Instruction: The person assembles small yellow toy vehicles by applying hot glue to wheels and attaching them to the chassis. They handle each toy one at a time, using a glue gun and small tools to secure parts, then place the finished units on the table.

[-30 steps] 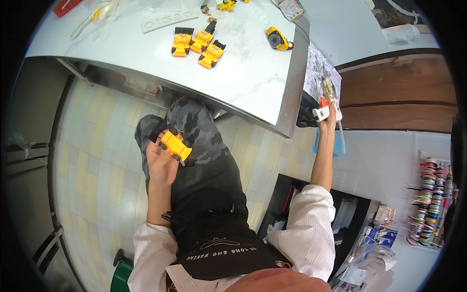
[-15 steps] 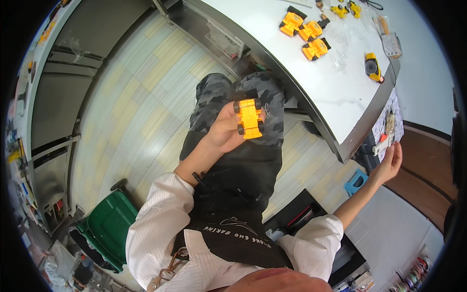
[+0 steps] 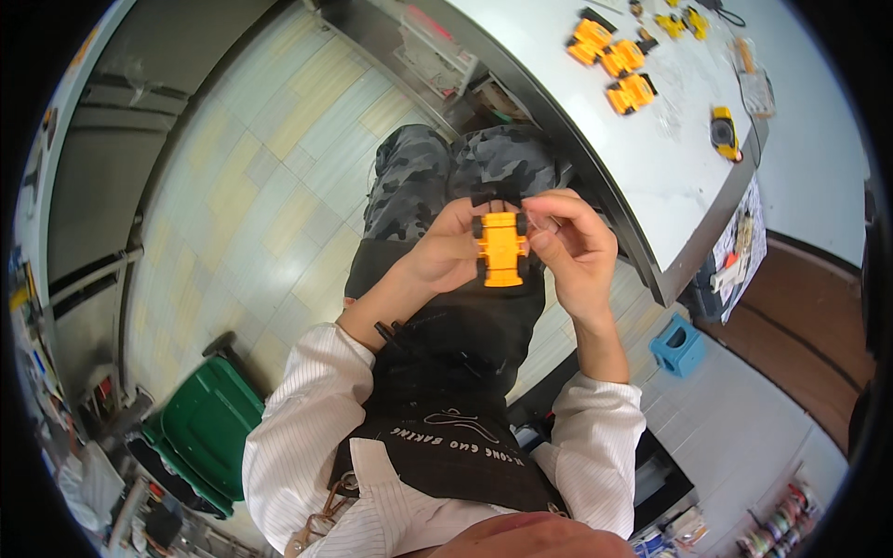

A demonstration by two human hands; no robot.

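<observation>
A yellow toy construction truck (image 3: 502,249) with black wheels is held in front of my lap, its flat underside showing. My left hand (image 3: 448,251) grips it from the left, with fingers partly hidden behind it. At the truck's upper right corner, my right hand (image 3: 581,251) has its thumb and forefinger closed in around the front wheel. Something thin and clear shows between those fingers, too small to name. The truck's black front part lies partly in shadow against my trousers.
The white table (image 3: 684,205) at the upper right bears several yellow toy trucks (image 3: 623,60) and a yellow-black tape measure (image 3: 724,133). Beyond its near corner lies a white tool (image 3: 727,265). A blue stool (image 3: 677,346) and a green bin (image 3: 209,428) stand on the floor.
My right hand has come from beside the white tool at the far right to the truck. The truck in my left hand has shifted slightly right and down.
</observation>
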